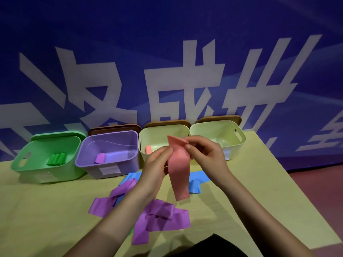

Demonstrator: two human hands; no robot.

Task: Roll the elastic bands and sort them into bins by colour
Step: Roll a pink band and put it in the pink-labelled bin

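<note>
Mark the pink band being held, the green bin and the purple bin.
pink band [179,171], head view, middle of the hanging strip
green bin [37,170], head view, front wall
purple bin [89,168], head view, front wall left of the label

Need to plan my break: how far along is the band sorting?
Done: rolls sit in the green bin, purple bin and third bin. In hand: both hands hold a pink band, unrolled. Left: purple bands and blue bands on the table.

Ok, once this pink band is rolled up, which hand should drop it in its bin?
Probably the right hand: it pinches the pink band at its top, right before the pale bin holding a pink roll. The left hand holds lower.
</note>
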